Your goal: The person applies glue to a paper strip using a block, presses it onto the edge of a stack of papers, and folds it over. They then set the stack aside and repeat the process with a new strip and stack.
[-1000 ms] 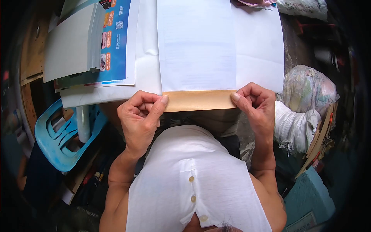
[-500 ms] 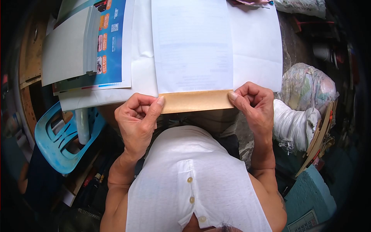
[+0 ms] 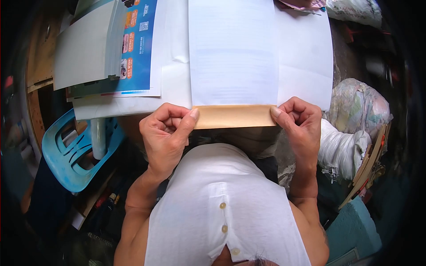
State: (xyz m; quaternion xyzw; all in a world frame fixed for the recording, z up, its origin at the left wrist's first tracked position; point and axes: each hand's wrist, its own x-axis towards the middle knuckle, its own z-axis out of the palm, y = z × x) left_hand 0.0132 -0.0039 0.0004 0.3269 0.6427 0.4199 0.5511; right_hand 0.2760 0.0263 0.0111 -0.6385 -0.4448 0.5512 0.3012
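A tan strip (image 3: 235, 117) edges the near end of a white sheet (image 3: 235, 57), its ends pinched between thumb and fingers of a person's left hand (image 3: 166, 135) and right hand (image 3: 305, 128). Beyond the fingers, the sheet lies across the white-covered surface (image 3: 306, 57), right of a blue poster (image 3: 141, 73).

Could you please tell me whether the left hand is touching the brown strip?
Touching; the head view shows the left hand pinching the brown strip at one end.

Sheet (image 3: 234, 53) on table (image 3: 306, 62) in front of me, strip (image 3: 235, 117) at its near edge; poster (image 3: 141, 71) L, chair (image 3: 55, 146) lower L, bag (image 3: 360, 106) R.
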